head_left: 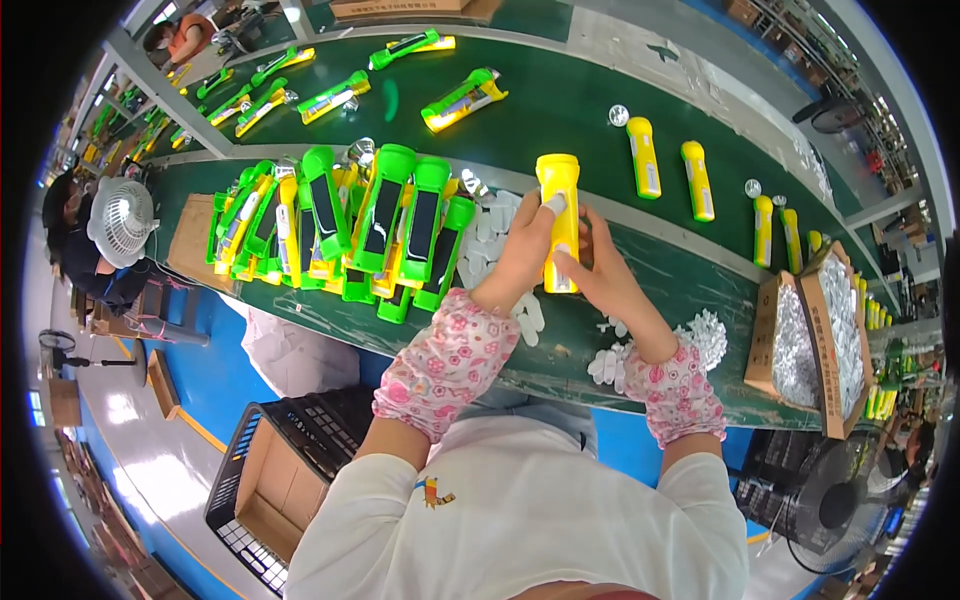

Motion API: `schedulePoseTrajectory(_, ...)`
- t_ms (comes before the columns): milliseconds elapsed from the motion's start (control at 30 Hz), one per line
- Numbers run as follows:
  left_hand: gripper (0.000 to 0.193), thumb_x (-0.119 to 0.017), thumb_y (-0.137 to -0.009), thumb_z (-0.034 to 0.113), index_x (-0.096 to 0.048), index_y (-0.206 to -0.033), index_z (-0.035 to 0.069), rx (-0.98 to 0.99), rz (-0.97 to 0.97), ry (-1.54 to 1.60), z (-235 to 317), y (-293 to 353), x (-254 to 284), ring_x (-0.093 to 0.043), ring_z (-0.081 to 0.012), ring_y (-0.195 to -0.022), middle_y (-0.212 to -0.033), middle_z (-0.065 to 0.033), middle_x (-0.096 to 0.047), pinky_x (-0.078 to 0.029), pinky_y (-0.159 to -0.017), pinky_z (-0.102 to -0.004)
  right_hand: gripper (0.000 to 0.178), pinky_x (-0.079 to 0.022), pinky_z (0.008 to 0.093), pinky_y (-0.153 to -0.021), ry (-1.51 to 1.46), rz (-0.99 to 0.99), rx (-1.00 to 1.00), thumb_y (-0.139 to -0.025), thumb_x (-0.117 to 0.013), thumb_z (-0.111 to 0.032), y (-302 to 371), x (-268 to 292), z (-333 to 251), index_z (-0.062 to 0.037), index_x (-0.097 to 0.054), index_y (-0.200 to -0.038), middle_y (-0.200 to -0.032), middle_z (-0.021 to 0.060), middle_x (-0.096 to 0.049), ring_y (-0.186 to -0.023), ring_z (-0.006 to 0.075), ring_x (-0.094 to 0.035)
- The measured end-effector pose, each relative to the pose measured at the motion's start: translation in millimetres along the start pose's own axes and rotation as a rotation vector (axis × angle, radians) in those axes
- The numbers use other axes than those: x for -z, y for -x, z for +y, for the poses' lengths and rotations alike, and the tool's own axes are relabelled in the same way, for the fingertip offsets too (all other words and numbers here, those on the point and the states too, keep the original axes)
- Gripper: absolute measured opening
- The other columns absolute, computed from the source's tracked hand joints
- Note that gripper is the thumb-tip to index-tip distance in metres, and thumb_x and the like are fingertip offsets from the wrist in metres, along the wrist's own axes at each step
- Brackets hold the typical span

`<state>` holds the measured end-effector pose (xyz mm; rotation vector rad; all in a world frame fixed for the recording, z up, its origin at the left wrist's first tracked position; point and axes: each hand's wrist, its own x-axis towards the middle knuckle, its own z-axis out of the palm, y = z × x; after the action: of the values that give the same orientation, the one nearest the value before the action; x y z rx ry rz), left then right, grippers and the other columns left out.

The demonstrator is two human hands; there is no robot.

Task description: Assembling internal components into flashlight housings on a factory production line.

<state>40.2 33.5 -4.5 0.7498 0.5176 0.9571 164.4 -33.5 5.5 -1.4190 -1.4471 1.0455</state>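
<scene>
A yellow flashlight body (560, 230) stands upright in the picture between my hands, its wide head at the far end. My left hand (525, 250) is closed around its left side, thumb near the upper barrel. A small white piece or covering (554, 204) shows at that thumb; I cannot tell which. On the lower right side, my right hand (605, 272) grips the same flashlight, its thumb pressing near the base. Flat, translucent white oval pieces (484, 235) lie beside my left hand. Small white plastic parts (704, 340) are heaped by my right wrist.
Green-and-yellow flashlights with dark panels (385, 215) are piled left on the workbench (590, 375). Beyond a metal rail, a green conveyor belt (540, 60) carries flashlight bodies and silver reflectors. An open carton (765, 335) of silvery parts stands right. A black crate (300, 440) sits below, left.
</scene>
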Motion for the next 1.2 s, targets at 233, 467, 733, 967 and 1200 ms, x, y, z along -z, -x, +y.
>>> schedulePoseTrajectory(233, 0.037, -0.057, -0.090, 0.028, -0.050, -0.111, -0.002, -0.303, 0.157, -0.605, 17, -159, 8, -0.062, -0.0248, -0.088, -0.097, -0.0165, -0.061, -0.053, -0.074, -0.0402, 0.088, -0.052, 0.0261, -0.050, -0.036, 0.120, -0.044, -0.082, -0.072, -0.032, -103, 47, 7, -0.0063, -0.018, -0.146, -0.100, 0.0117, -0.059, -0.076, 0.0170, -0.062)
schedulePoseTrajectory(467, 0.051, -0.037, -0.096, 0.030, -0.041, -0.136, -0.002, 0.127, 1.032, -2.139, 58, -244, 126, -0.039, -0.0422, -0.131, -0.142, -0.0274, -0.038, -0.002, -0.111, -0.0634, 0.077, -0.054, 0.0414, -0.059, 1.172, 0.351, -0.119, -0.080, -0.065, -0.052, -163, 54, 87, -0.0057, -0.040, -0.137, -0.096, 0.0138, -0.060, -0.081, 0.0312, -0.064)
schedulePoseTrajectory(733, 0.065, -0.073, -0.069, 0.027, -0.049, -0.117, -0.009, 0.046, 0.261, -2.046, 90, -228, 96, -0.064, -0.0353, -0.100, -0.116, -0.0248, -0.057, -0.053, -0.086, -0.0389, 0.077, -0.052, 0.0341, -0.060, 1.214, 0.588, 0.194, -0.076, -0.068, -0.052, -133, 33, 58, -0.0018, -0.048, -0.131, -0.098, 0.0104, -0.053, -0.088, 0.0264, -0.059)
schedulePoseTrajectory(967, 0.060, -0.072, -0.072, 0.021, -0.040, -0.112, -0.009, 0.082, -0.098, -1.342, 80, -186, 1, -0.063, -0.0217, -0.061, -0.088, -0.0199, -0.061, -0.048, -0.048, -0.0331, 0.081, -0.044, 0.0522, -0.097, -1.254, 0.318, -0.550, -0.087, -0.050, -0.065, -163, 53, 43, -0.0040, -0.034, -0.138, -0.132, 0.0247, -0.045, -0.117, 0.0380, -0.051)
schedulePoseTrajectory(1200, 0.065, -0.060, -0.084, 0.041, -0.044, -0.127, -0.004, -0.208, -0.162, -1.480, 79, -70, -22, -0.064, -0.0260, -0.078, -0.090, -0.0192, -0.064, -0.050, -0.072, -0.0333, 0.034, -0.043, 0.0483, -0.095, -1.409, 0.249, 0.073, -0.099, -0.048, -0.032, -136, 56, 56, -0.0058, -0.052, -0.121, -0.112, 0.0126, -0.057, -0.103, 0.0276, -0.056)
